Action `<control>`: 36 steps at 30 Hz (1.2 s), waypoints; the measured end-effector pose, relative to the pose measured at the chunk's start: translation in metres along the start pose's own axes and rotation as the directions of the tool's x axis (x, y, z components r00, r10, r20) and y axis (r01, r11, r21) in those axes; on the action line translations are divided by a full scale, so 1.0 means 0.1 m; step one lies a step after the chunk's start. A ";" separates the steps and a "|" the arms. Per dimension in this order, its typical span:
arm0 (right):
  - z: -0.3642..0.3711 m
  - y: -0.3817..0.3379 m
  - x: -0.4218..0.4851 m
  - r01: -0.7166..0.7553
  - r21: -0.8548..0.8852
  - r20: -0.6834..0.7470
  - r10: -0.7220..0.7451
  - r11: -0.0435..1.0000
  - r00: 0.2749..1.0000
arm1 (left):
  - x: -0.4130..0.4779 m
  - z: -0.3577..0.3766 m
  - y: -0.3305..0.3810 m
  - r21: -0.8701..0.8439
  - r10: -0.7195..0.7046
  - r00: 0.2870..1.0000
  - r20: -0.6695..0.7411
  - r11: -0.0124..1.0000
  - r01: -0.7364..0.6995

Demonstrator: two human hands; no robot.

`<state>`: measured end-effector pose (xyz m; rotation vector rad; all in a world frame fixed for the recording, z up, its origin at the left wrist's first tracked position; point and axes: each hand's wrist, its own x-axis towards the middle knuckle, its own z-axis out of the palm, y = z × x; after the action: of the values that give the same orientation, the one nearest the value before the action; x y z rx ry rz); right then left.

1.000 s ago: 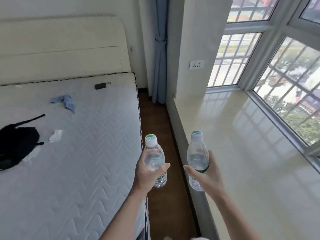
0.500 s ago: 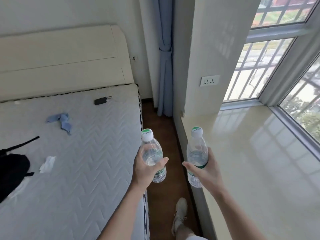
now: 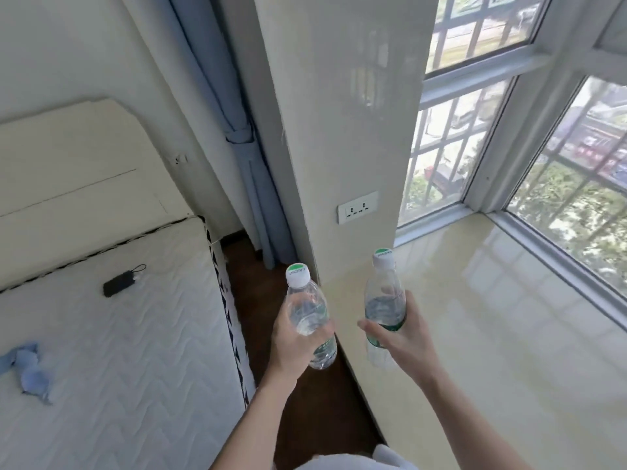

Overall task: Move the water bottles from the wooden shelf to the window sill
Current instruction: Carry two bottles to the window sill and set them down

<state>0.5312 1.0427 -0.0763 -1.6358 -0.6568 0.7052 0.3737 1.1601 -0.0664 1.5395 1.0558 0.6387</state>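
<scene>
From the head camera, the left hand is wrapped around the middle of one water bottle, fingers curled round its front, and this bottle hangs over the dark floor just short of the window sill. The right hand grips a second water bottle the same way, thumb across the label, and this one is already above the near edge of the window sill. Both bottles stand close to upright, caps up.

To do the step well, I would bring each bottle down level onto the window sill, base flat, a little in from the edge (the surface looks glossy and hard, so a tilted landing could let a bottle skid or tip). The left one needs to travel further toward the window sill before it goes down.

The bottles are clear thin plastic, ribbed, with white and green caps and water part way up. The window sill is pale polished stone. Away from the window sill lies a quilted mattress.
</scene>
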 end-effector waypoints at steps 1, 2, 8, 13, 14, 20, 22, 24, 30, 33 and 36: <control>-0.05 0.02 0.09 -0.009 -0.001 -0.038 0.009 1.000 0.999 | 0.15 0.08 0.03 -0.001 0.007 0.999 0.035 1.000 -0.007; -0.12 0.05 0.18 -0.021 0.003 -0.079 0.021 1.000 0.997 | 0.28 0.17 0.06 -0.002 0.012 0.998 0.067 1.000 -0.011; -0.51 0.18 0.54 -0.079 0.055 -0.340 0.094 0.995 0.936 | 1.06 0.75 0.12 -0.003 0.015 0.960 0.280 1.000 -0.015; -0.72 0.26 0.73 -0.136 0.092 -0.554 0.164 0.986 0.816 | 1.59 1.33 0.19 -0.001 0.039 0.834 0.551 0.999 -0.046; -0.74 0.29 0.74 -0.148 0.110 -0.594 0.184 0.983 0.783 | 1.69 1.44 0.21 0.000 0.042 0.806 0.590 0.999 -0.052; -0.76 0.47 0.80 -0.168 0.241 -0.738 0.293 0.956 0.608 | 2.07 1.97 0.22 0.006 0.027 0.642 0.766 0.999 -0.048; -0.78 0.57 0.86 -0.176 0.272 -0.754 0.323 0.946 0.571 | 2.15 2.12 0.18 0.017 0.018 0.592 0.805 0.998 -0.054; -0.82 0.71 0.90 -0.183 0.315 -0.760 0.363 0.931 0.539 | 2.22 2.28 0.11 0.033 -0.002 0.557 0.830 0.998 -0.046; -0.89 1.42 1.04 -0.195 0.408 -0.754 0.450 0.892 0.478 | 2.49 2.75 -0.41 0.131 -0.098 0.483 0.870 0.991 -0.036; -0.90 1.84 1.21 -0.226 0.383 -0.743 0.445 0.895 0.501 | 2.64 3.02 -0.80 0.151 -0.087 0.469 0.879 0.983 -0.101; -0.95 2.24 1.44 -0.228 0.321 -0.754 0.394 0.919 0.526 | 2.79 3.29 -1.12 0.126 -0.033 0.484 0.875 0.979 -0.161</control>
<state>0.7073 1.0519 -0.2977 -1.6911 0.3924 0.1708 0.7471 1.2475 -0.2942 1.7514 0.2388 -0.2772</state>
